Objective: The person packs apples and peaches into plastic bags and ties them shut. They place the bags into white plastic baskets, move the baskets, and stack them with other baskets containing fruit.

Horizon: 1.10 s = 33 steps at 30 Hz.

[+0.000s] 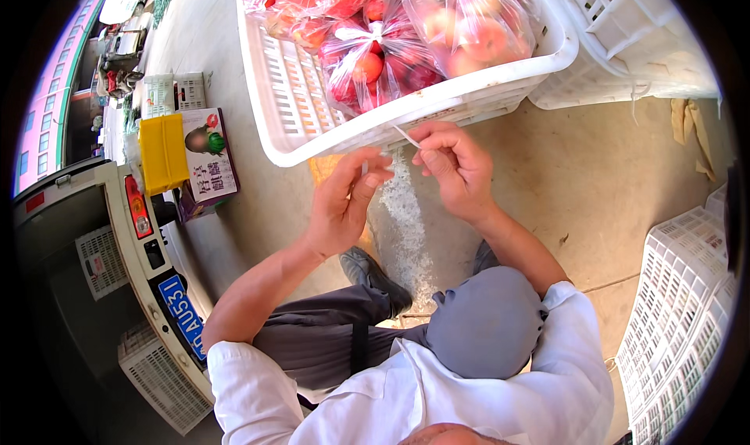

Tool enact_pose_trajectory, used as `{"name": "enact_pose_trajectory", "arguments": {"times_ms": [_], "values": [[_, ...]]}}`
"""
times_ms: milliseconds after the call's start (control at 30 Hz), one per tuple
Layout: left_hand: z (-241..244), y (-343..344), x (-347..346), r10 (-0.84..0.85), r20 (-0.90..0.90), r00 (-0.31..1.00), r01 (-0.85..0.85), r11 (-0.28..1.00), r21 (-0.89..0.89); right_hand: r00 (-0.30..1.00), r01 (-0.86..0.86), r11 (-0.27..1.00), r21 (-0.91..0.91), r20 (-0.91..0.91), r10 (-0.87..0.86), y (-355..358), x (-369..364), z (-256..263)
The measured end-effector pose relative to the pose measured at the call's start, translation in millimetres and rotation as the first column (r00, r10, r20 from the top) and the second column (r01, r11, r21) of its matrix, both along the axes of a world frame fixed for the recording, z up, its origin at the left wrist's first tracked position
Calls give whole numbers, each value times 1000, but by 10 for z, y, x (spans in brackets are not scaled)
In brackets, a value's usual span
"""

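My right hand (454, 166) pinches a thin white strip (405, 137) between thumb and forefinger, just outside the near rim of a white plastic crate (345, 139). My left hand (348, 196) is to its left, the fingers curled towards the thumb; a small white bit shows at its fingers, but whether it is gripped is unclear. Inside the crate lie several clear plastic bags of round fruit. The nearest bag (375, 67) holds dark red and orange-red fruit and is gathered in a knot on top. A bag of paler, peach-coloured fruit (483, 35) lies to its right.
More white crates (638, 52) adjoin at upper right; others (674, 292) stand at lower right. At left are a vehicle's open rear (114, 210) with crates inside, a yellow container (163, 155) and a printed carton (211, 152). A grey rounded thing (486, 322) is near my lap.
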State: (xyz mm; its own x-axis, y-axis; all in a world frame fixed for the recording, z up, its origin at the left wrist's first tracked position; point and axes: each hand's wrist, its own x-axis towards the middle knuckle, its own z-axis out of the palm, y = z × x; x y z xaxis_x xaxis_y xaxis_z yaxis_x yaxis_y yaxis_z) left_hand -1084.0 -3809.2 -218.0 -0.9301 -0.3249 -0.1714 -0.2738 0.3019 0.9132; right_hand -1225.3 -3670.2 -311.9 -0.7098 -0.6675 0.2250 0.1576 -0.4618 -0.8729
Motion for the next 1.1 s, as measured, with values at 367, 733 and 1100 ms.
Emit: {"name": "enact_pose_trajectory", "arguments": {"times_ms": [367, 733, 1100], "values": [[-103, -51, -193, 8, 61, 998, -13, 997, 75, 989, -54, 998, -26, -139, 50, -43, -98, 50], [-104, -170, -161, 100, 137, 986, -141, 933, 332, 985, -33, 999, -16, -167, 30, -165, -59, 53], [-153, -236, -91, 47, 73, 996, -73, 903, 424, 941, 38, 999, -11, -337, -39, -164, -49, 43]]}}
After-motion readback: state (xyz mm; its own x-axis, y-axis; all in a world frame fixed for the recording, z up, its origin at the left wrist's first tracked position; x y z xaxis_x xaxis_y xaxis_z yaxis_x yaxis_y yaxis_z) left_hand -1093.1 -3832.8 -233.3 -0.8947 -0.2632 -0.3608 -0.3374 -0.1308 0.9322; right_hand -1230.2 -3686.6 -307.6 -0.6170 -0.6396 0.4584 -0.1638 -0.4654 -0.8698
